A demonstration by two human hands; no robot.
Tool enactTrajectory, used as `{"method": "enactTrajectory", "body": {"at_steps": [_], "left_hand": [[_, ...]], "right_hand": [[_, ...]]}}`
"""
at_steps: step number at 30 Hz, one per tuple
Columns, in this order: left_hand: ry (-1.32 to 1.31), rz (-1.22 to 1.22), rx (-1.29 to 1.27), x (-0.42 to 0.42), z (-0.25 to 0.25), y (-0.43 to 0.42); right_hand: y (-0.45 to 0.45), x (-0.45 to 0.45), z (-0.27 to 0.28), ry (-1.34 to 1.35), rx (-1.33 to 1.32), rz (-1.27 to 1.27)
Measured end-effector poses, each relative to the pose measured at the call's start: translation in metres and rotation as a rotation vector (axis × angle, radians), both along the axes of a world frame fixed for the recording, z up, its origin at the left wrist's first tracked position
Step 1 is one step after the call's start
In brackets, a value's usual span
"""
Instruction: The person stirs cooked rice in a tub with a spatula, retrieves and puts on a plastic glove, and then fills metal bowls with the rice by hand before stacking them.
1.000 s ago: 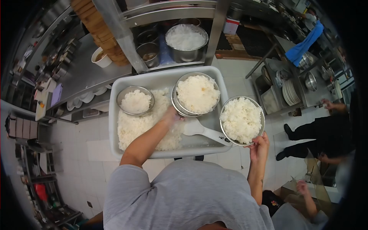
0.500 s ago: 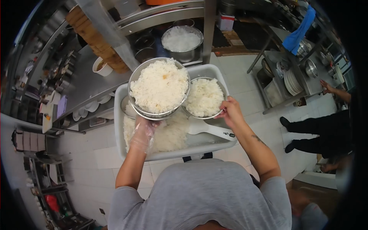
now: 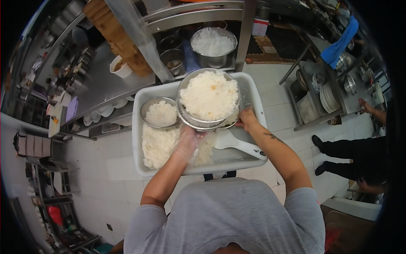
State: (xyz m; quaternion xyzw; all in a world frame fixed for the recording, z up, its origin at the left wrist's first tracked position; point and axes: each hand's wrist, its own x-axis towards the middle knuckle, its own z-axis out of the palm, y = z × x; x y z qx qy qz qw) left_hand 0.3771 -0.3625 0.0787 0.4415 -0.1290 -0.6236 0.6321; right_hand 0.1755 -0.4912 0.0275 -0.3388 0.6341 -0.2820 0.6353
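Note:
My left hand (image 3: 189, 140), in a clear plastic glove, supports a metal bowl (image 3: 195, 123) heaped with white rice (image 3: 209, 95) from below its near rim. My right hand (image 3: 248, 119) is bare and pinches the right edge of a second metal bowl of rice (image 3: 231, 123), mostly hidden under the first. Both are over a large pale tub (image 3: 141, 170) with loose rice (image 3: 158, 146) in it. A smaller metal bowl of rice (image 3: 158, 126) sits at the tub's left. Below my right hand, a white rice paddle (image 3: 239, 145) lies with its handle across the tub's right edge.
A steel counter (image 3: 99, 91) on the left bears stacked bamboo steamers (image 3: 122, 40) and a white container (image 3: 122, 70). Behind the tub stands a pot (image 3: 214, 55) with white contents. A shelf rack with plates (image 3: 328, 99) and another person (image 3: 355, 148) are on the right.
My left hand has carried the heaped bowl rightward, over the bowl in my right hand. The smaller rice bowl at the left of the tub is now uncovered.

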Motion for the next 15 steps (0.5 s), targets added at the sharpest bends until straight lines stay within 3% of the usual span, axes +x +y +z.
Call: {"method": "enactTrajectory", "body": {"at_steps": [6,8,11,15], "left_hand": [[0.073,-0.113,0.132,-0.031,-0.064,-0.054],[0.025,-0.114,0.234,-0.046,-0.073,-0.065],[0.085,-0.105,0.174,-0.058,-0.077,-0.067],[0.161,-0.125,0.118,-0.066,-0.075,-0.062]], "right_hand": [[-0.002,-0.006,-0.005,-0.004,0.074,0.087],[-0.001,-0.008,-0.003,-0.042,0.087,0.104],[0.013,-0.005,0.027,-0.093,0.05,0.075],[0.008,-0.006,0.003,-0.088,-0.002,0.037]]}}
